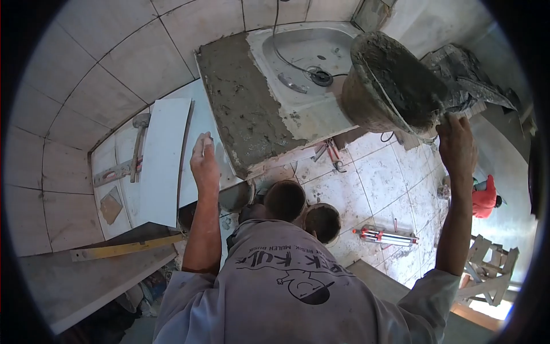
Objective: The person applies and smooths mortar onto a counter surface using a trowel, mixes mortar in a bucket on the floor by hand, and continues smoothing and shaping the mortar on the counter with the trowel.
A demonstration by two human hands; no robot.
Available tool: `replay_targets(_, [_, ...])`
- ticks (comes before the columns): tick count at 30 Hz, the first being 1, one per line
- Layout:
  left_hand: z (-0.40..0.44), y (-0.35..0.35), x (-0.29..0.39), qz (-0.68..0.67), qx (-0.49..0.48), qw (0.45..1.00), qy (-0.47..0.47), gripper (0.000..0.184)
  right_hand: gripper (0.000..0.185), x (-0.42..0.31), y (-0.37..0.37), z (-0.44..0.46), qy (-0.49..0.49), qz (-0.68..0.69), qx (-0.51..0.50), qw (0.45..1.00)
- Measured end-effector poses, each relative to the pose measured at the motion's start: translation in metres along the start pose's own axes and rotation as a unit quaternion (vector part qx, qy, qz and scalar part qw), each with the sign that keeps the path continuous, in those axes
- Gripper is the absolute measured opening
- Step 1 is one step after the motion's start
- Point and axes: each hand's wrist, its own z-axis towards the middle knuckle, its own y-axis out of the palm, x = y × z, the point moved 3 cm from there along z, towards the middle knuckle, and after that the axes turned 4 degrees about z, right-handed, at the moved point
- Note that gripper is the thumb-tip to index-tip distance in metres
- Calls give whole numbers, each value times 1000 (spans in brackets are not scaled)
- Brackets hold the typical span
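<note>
The right hand [456, 133] is clenched on the rim of a mortar-caked bucket [366, 86], tilted so that the wet grey mortar inside shows. The bucket is to the left of that hand, at the near corner of a metal sink [309, 51] with a black hose coiled in it. The left hand [205, 159], dusty and released, has its fingers loosely extended, pointing away from the body. Just right of it, a rough layer of wet mortar [243, 97] covers the surface beside the sink. Left of it lie a long white tile [163, 155] and, farther left, a hammer [139, 135]. Below and right of the left hand, two round buckets [285, 200] stand side by side. Beyond the right forearm is a person in red [484, 198].
</note>
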Motion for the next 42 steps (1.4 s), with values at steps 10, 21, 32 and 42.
replay_targets(10, [-34, 3, -10, -65, -10, 997, -41, 52, 35, -42, -25, -25, -41, 385, 156, 909])
replay_targets(21, [-71, -28, -15, -33, 3, 998, -55, 51, 41, -214, 89, -87, -85, 332, -167, 924])
replay_targets(32, [-13, -23, -16, -70, -61, 990, -105, 50, 36, -273, 110, -96, -15, 297, -174, 939])
replay_targets(42, [41, -18, -56, -51, -151, 984, -86, 47, 35, -296, 118, -107, 8, 255, -191, 948])
